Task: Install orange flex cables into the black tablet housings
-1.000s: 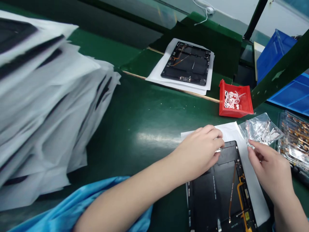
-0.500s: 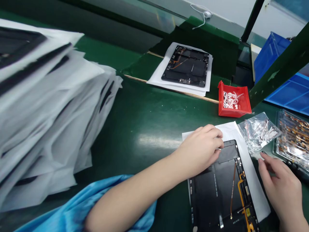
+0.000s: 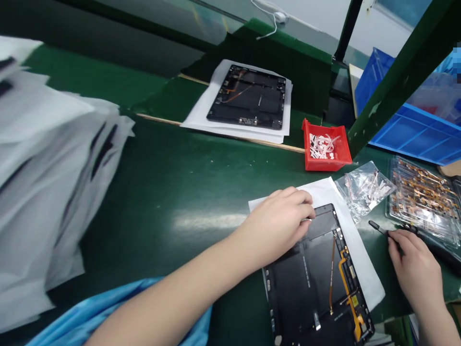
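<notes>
The left hand [image 3: 277, 223] lies on the top edge of a black tablet back panel [image 3: 306, 274], with its fingers [image 3: 300, 199] curled and close together. A small shiny bit [image 3: 306, 220] shows right at the fingertips (too small to tell what it is, or whether it is pinched). The panel sits near the front of the desk [image 3: 173, 178] on a white sheet [image 3: 355, 254], with orange ribbon cables [image 3: 344, 278] running along it.

The right hand [image 3: 414, 269] is just to the right of that sheet, its fingers [image 3: 396, 250] pinching thin black tweezers [image 3: 380, 228] whose tip points left, toward the panel but not touching it. Just above the tweezers are a clear plastic bag of small pale pieces [image 3: 363, 190] and a clear tray of orange ribbon cables [image 3: 421, 202].

Farther up the desk, a red bin [image 3: 324, 163] holds white and pink scraps, and a second tablet panel [image 3: 248, 96] lies on its own white sheet [image 3: 200, 122]. A blurred stack of white-wrapped panels [image 3: 46, 168] rises at the left, a blue sleeve [image 3: 144, 302] covers the left arm, and blue crates [image 3: 414, 134] stand beyond a dark green post [image 3: 399, 81].
</notes>
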Available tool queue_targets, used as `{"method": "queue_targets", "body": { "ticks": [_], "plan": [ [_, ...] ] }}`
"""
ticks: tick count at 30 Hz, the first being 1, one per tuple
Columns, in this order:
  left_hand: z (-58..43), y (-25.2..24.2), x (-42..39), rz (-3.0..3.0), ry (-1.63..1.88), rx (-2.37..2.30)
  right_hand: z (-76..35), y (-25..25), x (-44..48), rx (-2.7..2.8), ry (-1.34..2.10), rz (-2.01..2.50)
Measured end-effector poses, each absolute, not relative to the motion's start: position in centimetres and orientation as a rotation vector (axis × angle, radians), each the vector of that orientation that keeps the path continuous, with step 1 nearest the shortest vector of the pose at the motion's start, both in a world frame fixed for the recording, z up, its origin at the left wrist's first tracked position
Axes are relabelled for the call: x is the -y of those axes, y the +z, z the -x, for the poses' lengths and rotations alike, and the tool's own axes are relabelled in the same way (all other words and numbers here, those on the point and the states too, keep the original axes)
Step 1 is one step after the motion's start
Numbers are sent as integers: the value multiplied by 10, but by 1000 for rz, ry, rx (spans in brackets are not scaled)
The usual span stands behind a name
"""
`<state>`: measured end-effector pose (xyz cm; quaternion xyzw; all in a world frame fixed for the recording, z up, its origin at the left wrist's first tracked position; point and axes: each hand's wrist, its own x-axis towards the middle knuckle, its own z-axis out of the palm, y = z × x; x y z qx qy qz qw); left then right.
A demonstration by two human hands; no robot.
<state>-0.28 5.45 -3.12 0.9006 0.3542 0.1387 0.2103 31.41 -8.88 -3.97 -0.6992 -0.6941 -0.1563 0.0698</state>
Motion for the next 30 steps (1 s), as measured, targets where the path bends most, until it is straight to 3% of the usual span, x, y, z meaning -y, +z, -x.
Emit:
{"method": "queue_targets", "body": {
  "ticks": [8, 14, 18, 22, 30],
  "plan": [
    [4, -25, -55, -2395, 397, -977, -334, -12, 65, 2356, -174, 2209],
    [4, -24, -57, -2291, 388, -974, -299, 20, 27, 2096, 509, 1838],
    [6, -24, -57, -2272, 437, -959, -249, 5, 0, 1697, 1018, 1479],
    [6, -23, -57, -2245, 417, -974, -220, -24, -7, 1443, 1079, 1391],
    [7, -19, -58, -2150, 352, -994, -223, -34, 10, 1629, 956, 1357]
  ]
}}
